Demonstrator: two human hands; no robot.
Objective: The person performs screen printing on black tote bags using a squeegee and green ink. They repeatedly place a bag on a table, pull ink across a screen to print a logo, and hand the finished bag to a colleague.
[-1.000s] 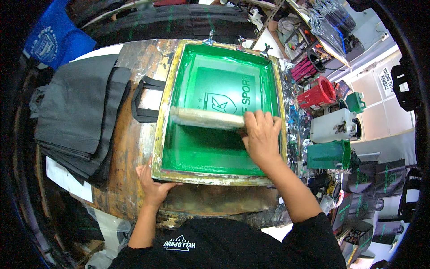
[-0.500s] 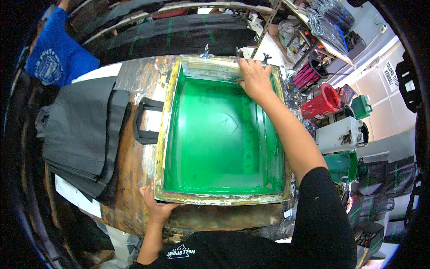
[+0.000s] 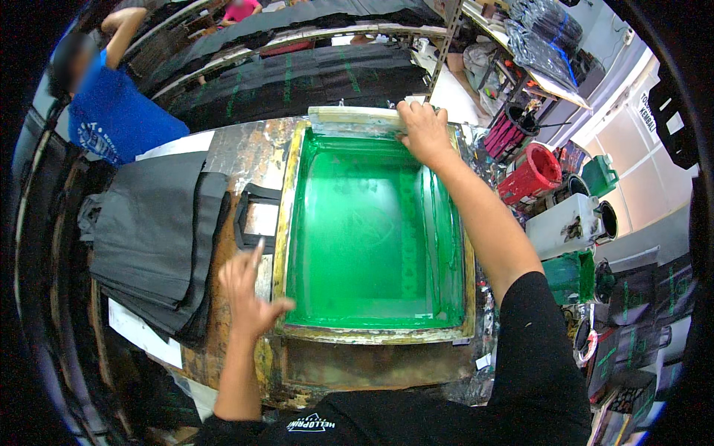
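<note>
A screen-printing frame (image 3: 285,260) with yellowed, paint-stained edges lies on the worktable, its mesh (image 3: 364,230) coated in green ink. Along its far side rests a squeegee (image 3: 349,119) with a pale, ink-smeared handle. My right hand (image 3: 425,132) grips the right end of that squeegee, the fingers curled over its top. Beside the frame's near left edge is my left hand (image 3: 253,293), raised with fingers spread and nothing in it. A black fabric handle (image 3: 242,219) sticks out from under the frame's left side; whatever it joins is hidden beneath the frame.
A stack of black fabric bags (image 3: 149,230) lies on the table's left. Paint containers stand at the right, among them a red bucket (image 3: 537,169) and a green container (image 3: 573,275). A person in a blue shirt (image 3: 130,111) is at the far left, near racks of black bags (image 3: 297,78).
My left hand has come off the frame's near left corner and moved up along its left side, fingers spreading. My right hand stays on the squeegee. The whole view has shifted slightly.
</note>
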